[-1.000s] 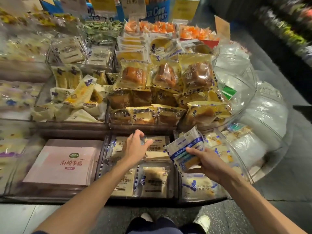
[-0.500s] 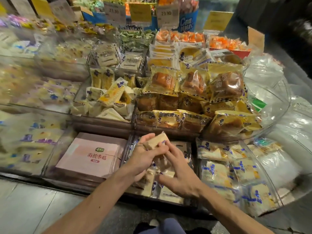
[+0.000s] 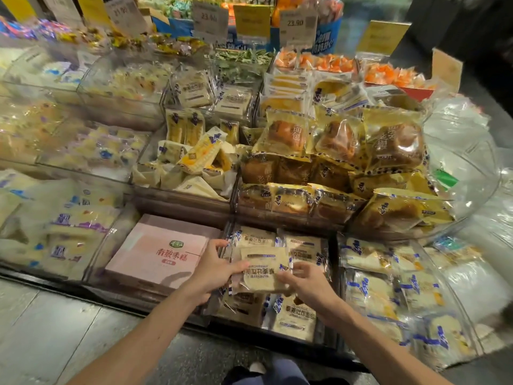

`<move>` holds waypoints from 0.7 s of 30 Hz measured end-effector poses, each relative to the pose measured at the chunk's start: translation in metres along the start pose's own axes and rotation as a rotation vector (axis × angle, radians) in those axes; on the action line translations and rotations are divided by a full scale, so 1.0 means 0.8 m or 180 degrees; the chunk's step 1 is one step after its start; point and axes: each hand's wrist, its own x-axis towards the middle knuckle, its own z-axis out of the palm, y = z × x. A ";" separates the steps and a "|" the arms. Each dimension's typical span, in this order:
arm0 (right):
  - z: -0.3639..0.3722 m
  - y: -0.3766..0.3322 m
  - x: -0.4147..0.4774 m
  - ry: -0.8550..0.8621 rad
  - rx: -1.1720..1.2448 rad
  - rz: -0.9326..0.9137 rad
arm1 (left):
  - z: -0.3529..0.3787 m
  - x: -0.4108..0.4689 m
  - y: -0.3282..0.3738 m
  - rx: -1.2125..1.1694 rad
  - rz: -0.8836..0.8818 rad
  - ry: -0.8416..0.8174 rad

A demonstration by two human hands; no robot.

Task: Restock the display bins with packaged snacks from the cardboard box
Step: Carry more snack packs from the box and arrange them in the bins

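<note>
1. The left hand (image 3: pixel 213 269) is seen curled round the left edge of a pale bread packet (image 3: pixel 263 269), with the thumb laid across its top face.
2. The packet's right edge is pinched between thumb and fingertips of the right hand (image 3: pixel 308 284). The packet is held nearly flat by both hands, its print upside down to the wearer.
3. The packet is held low over the front middle display bin (image 3: pixel 333 262), above the stacked packets (image 3: pixel 294 320) lying in it. Whether it touches them cannot be told.
4. Just left of the left hand, a pink box (image 3: pixel 158 254) with red print is noted lying flat in the neighbouring bin. The fingers of that hand are near its right edge.
5. Right of the right hand, beyond a clear wall, blue-printed packets (image 3: pixel 372 290) are piled in the next bin.
6. Beyond both hands, one tier up, brown loaves in yellow wrap (image 3: pixel 291 202) are stacked.
7. Far beyond the hands, price tags (image 3: pixel 298 23) are stood upright at the back of the display.
8. Below the left forearm, grey floor (image 3: pixel 55 329) is seen.
</note>
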 end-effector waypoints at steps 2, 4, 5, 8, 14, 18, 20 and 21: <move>0.007 0.006 0.007 -0.0076 -0.0189 0.0023 | 0.006 0.005 -0.003 -0.0039 0.0152 0.0051; 0.010 0.002 0.018 -0.0106 -0.0354 0.0001 | 0.006 0.018 0.003 0.0287 0.0388 0.0216; 0.011 -0.003 0.025 -0.0074 -0.0423 -0.0001 | 0.004 0.029 0.006 0.0599 0.0525 0.0333; 0.015 -0.018 0.052 0.0108 -0.0526 -0.0031 | 0.001 0.062 0.014 0.1213 0.0817 0.0518; 0.026 -0.034 0.082 0.0180 -0.1200 -0.0398 | 0.007 0.106 0.013 0.2316 0.1344 0.0358; 0.034 -0.030 0.090 0.0288 -0.1676 -0.0611 | 0.009 0.119 0.008 0.3682 0.1873 0.0679; 0.036 -0.027 0.095 0.0312 -0.1843 -0.0762 | 0.006 0.123 0.005 0.3859 0.1907 0.0739; 0.037 -0.027 0.096 0.0309 -0.1928 -0.0789 | 0.004 0.124 0.003 0.3889 0.1894 0.0718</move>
